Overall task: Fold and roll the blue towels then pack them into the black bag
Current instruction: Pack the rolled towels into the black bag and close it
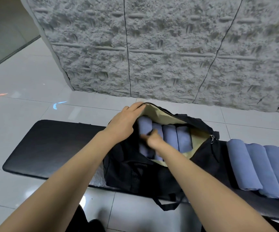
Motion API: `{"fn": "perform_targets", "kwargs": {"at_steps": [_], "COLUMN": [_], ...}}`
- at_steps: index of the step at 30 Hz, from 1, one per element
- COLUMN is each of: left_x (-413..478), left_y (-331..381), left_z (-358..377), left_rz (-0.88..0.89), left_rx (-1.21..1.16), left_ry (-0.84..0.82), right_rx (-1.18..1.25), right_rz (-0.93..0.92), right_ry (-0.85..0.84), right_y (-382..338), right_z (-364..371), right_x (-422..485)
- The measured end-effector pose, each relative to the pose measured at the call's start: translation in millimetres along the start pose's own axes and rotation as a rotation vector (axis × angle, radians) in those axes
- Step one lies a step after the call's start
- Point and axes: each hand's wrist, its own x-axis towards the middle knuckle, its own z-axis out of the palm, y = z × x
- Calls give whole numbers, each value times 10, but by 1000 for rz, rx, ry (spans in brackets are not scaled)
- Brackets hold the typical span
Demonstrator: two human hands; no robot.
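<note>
The black bag [135, 171] lies open on a black bench, its beige lining showing. Several rolled blue towels [184, 139] lie side by side inside it. My left hand [125, 121] rests on the bag's upper left rim, holding the flap back with straight fingers. My right hand [153, 139] reaches into the opening among the left rolls; it is blurred, its fingers curled and partly hidden, so its hold is unclear. More rolled blue towels [252, 166] lie in a row on the bench right of the bag.
The long black bench [51, 148] stands on a glossy white tiled floor [26, 84]. A rough grey stone-textured wall [152, 47] rises right behind it. The bag's strap loop [167, 204] hangs over the bench's near edge.
</note>
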Motion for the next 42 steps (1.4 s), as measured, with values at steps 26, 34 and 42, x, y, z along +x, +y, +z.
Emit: {"fn": "perform_targets", "kwargs": {"at_steps": [26, 34, 42], "left_x": [-180, 23, 343], "left_y": [2089, 3383, 3547], "left_z": [609, 1561, 2072], "left_rz": [56, 232, 270], "left_rx": [-276, -147, 174], "left_ry": [435, -190, -489], "right_rx": [-517, -554, -313], "right_rz": [-848, -23, 283], "right_ry": [570, 761, 581], "right_y": [1194, 2875, 3534], "right_z": [-1513, -3314, -3754], "right_x": [-850, -920, -653]}}
